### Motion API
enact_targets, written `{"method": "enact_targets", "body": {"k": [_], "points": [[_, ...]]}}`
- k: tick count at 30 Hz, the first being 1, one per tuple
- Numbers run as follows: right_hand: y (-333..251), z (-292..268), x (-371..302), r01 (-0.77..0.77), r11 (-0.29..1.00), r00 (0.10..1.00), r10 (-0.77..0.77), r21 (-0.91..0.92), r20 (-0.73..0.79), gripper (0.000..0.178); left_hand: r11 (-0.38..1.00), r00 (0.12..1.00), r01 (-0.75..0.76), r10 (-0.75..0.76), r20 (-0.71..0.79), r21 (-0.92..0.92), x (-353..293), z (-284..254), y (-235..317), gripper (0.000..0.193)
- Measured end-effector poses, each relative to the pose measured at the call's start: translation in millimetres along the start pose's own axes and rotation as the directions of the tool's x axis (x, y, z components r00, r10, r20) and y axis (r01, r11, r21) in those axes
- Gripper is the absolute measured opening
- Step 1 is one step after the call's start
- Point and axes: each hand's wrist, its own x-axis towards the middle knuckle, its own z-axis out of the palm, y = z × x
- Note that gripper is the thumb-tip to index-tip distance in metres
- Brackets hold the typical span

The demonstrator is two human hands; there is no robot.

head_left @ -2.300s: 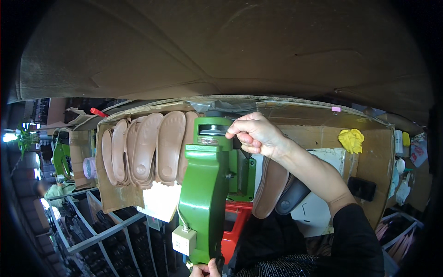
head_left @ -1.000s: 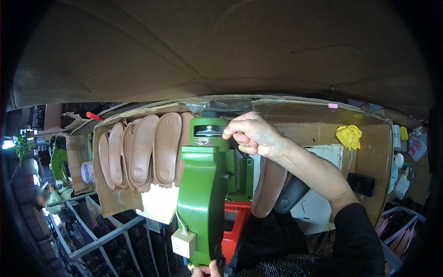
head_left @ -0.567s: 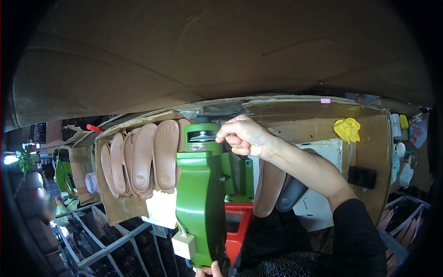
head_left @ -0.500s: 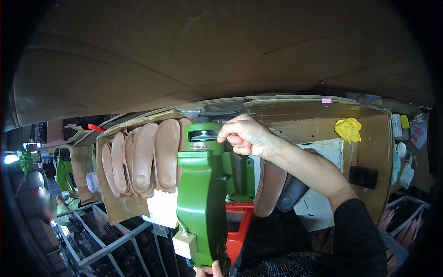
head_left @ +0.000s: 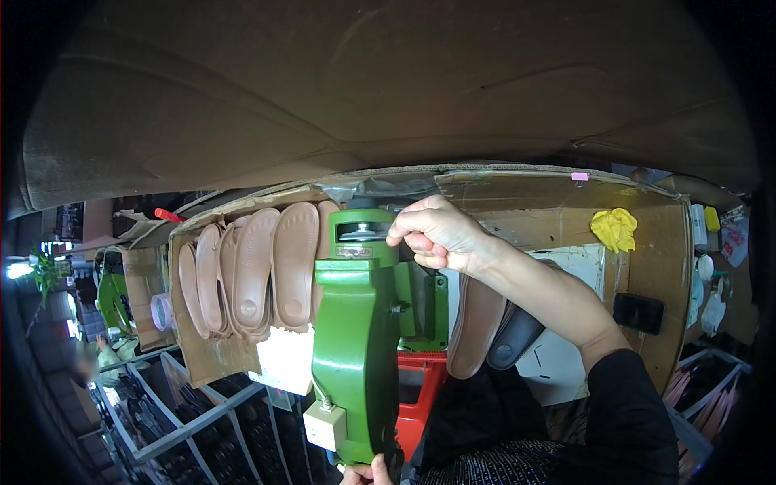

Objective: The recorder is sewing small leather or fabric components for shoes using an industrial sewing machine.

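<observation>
A tall green machine (head_left: pixel 347 339) with a rounded metal casing stands in front of me. A silvery metal disc (head_left: pixel 363 232) sits in the window of its top part. Beside that window is my right hand (head_left: pixel 438 234), its fingers curled in a pinch; whatever is between them is too small or hidden. At the lower edge, my left hand (head_left: pixel 368 472) shows only its fingertips, drawn together at the near end of the machine. What they hold is out of sight. Below my right forearm lie a stack of brown shoe soles (head_left: pixel 475 331) and a dark sole (head_left: pixel 514 341).
Several brown soles (head_left: pixel 295 263) lean in a row inside the cardboard-lined bench (head_left: pixel 558 202). A red stool (head_left: pixel 420 396) is behind the machine. To the right are a yellow crumpled cloth (head_left: pixel 613 229) and a black phone-like slab (head_left: pixel 638 313). Metal racks (head_left: pixel 186 436) stand lower left.
Both hands keep the same pose and place against the machine. Only the view has shifted very slightly.
</observation>
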Motion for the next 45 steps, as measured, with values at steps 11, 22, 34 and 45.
{"method": "enact_targets", "body": {"k": [11, 22, 34, 45], "points": [[-0.8, 2.4, -0.5, 0.001, 1.0, 1.0, -0.001, 0.005, -0.01, 0.008, 0.992, 0.993, 0.065, -0.074, -0.091, -0.107, -7.3, 6.8, -9.0, 0.021], [-0.8, 3.7, -1.4, -0.003, 1.0, 1.0, 0.003, 0.003, -0.026, 0.009, 0.999, 0.997, 0.045, -0.046, 0.055, 0.007, -2.8, -3.1, 5.6, 0.019], [0.6, 4.3, 0.3, 0.01, 1.0, 0.999, -0.01, -0.009, -0.044, 0.01, 0.982, 0.943, 0.187, -0.173, 0.283, -0.023, -13.1, 4.0, -39.6, 0.018], [-0.2, 4.6, -1.6, 0.021, 0.999, 0.998, -0.023, -0.032, -0.053, 0.01, 0.999, 0.998, -0.032, 0.031, -0.045, -0.037, 1.8, -0.8, 14.5, 0.022]]}}
